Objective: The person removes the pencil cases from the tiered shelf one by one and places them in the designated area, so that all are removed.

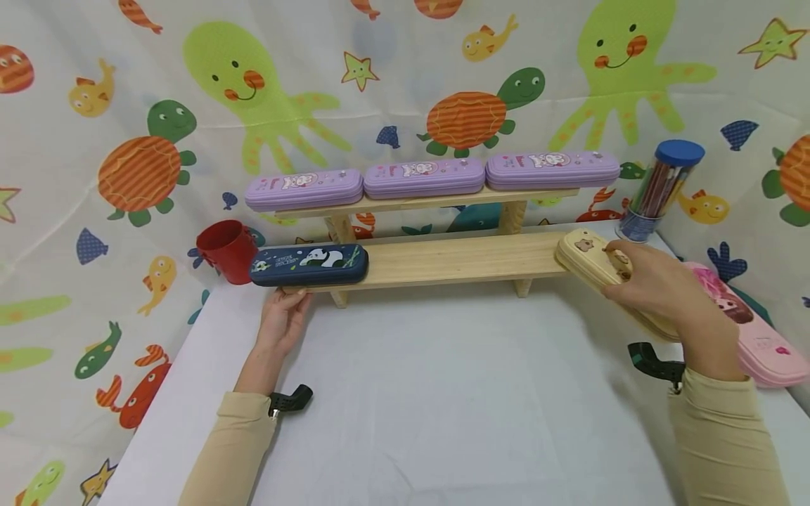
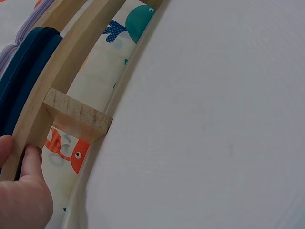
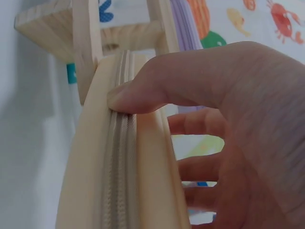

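My right hand (image 1: 658,281) grips a cream pencil case (image 1: 588,253) at the right end of the lower shelf. In the right wrist view, the thumb presses near the case's zipper (image 3: 119,143), with the other fingers on its far side. The case slants off the shelf toward me. My left hand (image 1: 283,320) holds the left end of the wooden shelf (image 1: 443,261), just under a navy panda pencil case (image 1: 310,265). The left wrist view shows a fingertip against the board's underside. Three purple pencil cases (image 1: 424,177) lie in a row on the upper shelf.
A red cup (image 1: 226,249) stands left of the shelf. At the right are a clear blue-lidded tub of pencils (image 1: 660,190) and a pink pencil case (image 1: 768,351) on the white table (image 1: 443,393). A printed sea-animal curtain (image 1: 405,63) hangs behind.
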`<state>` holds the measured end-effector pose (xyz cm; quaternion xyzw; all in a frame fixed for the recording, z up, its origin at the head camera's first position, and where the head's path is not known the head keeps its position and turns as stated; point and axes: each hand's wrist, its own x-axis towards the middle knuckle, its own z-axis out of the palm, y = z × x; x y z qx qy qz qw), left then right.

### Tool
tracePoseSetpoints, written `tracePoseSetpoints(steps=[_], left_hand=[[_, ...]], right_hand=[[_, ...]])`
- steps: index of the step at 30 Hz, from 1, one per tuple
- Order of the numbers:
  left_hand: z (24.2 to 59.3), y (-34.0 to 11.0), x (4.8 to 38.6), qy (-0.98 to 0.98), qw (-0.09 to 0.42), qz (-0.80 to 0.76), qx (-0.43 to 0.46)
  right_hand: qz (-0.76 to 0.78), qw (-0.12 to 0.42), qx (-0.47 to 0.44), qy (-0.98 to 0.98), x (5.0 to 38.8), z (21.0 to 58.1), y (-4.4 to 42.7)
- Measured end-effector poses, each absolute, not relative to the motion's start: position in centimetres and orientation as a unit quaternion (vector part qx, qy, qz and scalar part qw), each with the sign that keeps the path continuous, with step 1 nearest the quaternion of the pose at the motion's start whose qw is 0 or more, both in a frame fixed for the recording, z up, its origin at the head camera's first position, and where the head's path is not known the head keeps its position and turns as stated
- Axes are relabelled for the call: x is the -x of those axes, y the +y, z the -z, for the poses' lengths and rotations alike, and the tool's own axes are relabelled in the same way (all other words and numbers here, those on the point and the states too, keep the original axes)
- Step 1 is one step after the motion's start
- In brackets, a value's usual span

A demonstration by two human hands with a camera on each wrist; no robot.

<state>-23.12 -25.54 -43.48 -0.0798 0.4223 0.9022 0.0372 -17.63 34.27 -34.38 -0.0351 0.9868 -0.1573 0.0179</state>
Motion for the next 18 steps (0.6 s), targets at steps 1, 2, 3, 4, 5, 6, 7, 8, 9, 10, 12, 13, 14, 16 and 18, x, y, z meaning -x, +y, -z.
tracePoseSetpoints(steps=[1,2,3,4,5,6,7,8,9,10,12,13,14,16,18], left_hand=[[43.5,-25.6,23.1,0.419,0.038,-0.904,0.078],[43.5,-25.6,23.1,0.423,0.037,-0.902,0.077],[43.5,-25.6,23.1,0.425,0.037,-0.901,0.076],[43.5,-25.6,23.1,0.427,0.036,-0.900,0.075],[43.5,-25.6,23.1,0.429,0.037,-0.899,0.075],[43.5,-25.6,23.1,0.430,0.039,-0.899,0.077],[43.5,-25.5,23.2,0.434,0.039,-0.897,0.076],[43.5,-25.5,23.2,0.439,0.039,-0.894,0.078],[43.5,-25.5,23.2,0.438,0.039,-0.895,0.078],[43.5,-25.5,23.3,0.437,0.040,-0.895,0.078],[43.5,-25.5,23.3,0.436,0.039,-0.896,0.078],[43.5,-25.5,23.3,0.437,0.039,-0.895,0.077],[43.5,-25.6,23.3,0.435,0.039,-0.896,0.078],[43.5,-25.7,23.2,0.436,0.038,-0.896,0.078],[43.5,-25.8,23.2,0.438,0.037,-0.895,0.079]], right_hand=[[0.160,0.025,0.030,0.986,17.6,34.3,34.5],[0.160,0.033,0.026,0.986,17.5,34.3,34.8],[0.159,0.039,0.022,0.986,17.5,34.2,35.1],[0.158,0.044,0.018,0.986,17.4,34.1,35.4],[0.155,0.048,0.015,0.987,17.3,34.0,35.7],[0.151,0.053,0.010,0.987,17.2,33.9,36.0],[0.148,0.055,0.009,0.987,17.1,33.9,36.2],[0.145,0.057,0.008,0.988,17.1,33.9,36.5],[0.143,0.059,0.006,0.988,17.0,33.9,36.8],[0.142,0.062,0.004,0.988,16.9,34.0,37.0],[0.141,0.069,0.000,0.988,16.7,34.1,37.4],[0.142,0.072,-0.002,0.987,16.6,34.2,37.6],[0.142,0.074,-0.002,0.987,16.6,34.3,37.8],[0.142,0.079,-0.003,0.987,16.4,34.5,38.0],[0.148,0.091,-0.005,0.985,16.3,34.8,38.3]])
